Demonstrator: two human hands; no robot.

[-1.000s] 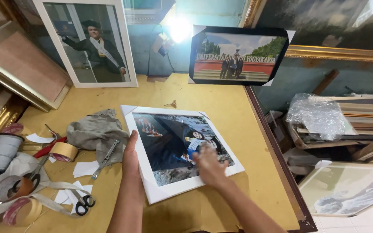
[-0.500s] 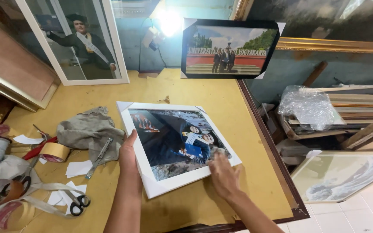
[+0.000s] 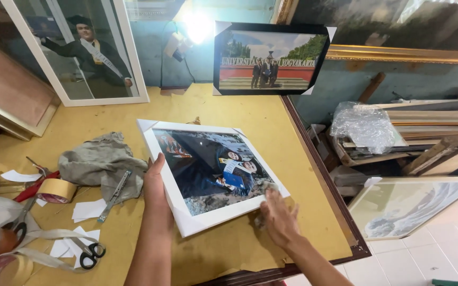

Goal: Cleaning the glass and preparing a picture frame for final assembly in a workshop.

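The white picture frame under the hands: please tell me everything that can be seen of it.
The white picture frame is rectangular with a plain, smooth border, and holds a dark photograph of people. It lies flat and turned at an angle on the yellow table. The left hand presses its left edge; the right hand rests at its lower right corner.

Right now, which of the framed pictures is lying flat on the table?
The white-framed photo between both hands: left hand rests on its left edge, right hand at its lower right corner. The black-framed picture and tall white-framed portrait stand leaning against the wall.
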